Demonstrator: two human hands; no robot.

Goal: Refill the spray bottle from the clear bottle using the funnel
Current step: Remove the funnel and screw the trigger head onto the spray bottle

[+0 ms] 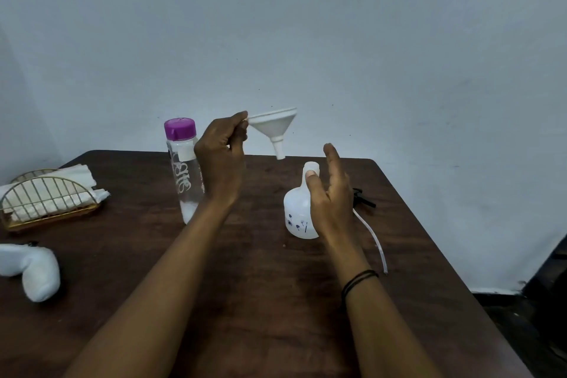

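Observation:
My left hand [221, 159] pinches the rim tab of a white funnel [274, 125] and holds it in the air, spout down, a little up and left of the spray bottle's open neck. The white spray bottle [297, 213] stands on the table without its head. My right hand [331, 193] rests against the bottle's right side, thumb on the neck, fingers stretched out. A clear bottle [183, 173] with a purple cap stands upright behind my left hand, partly hidden by it. The black spray head [363, 198] with its thin tube [372, 239] lies on the table to the right.
A gold wire holder [46, 202] with white napkins sits at the far left. A white rolled cloth [33, 270] lies at the left edge. The dark wooden table [260, 285] ends near the right, with a pale wall behind.

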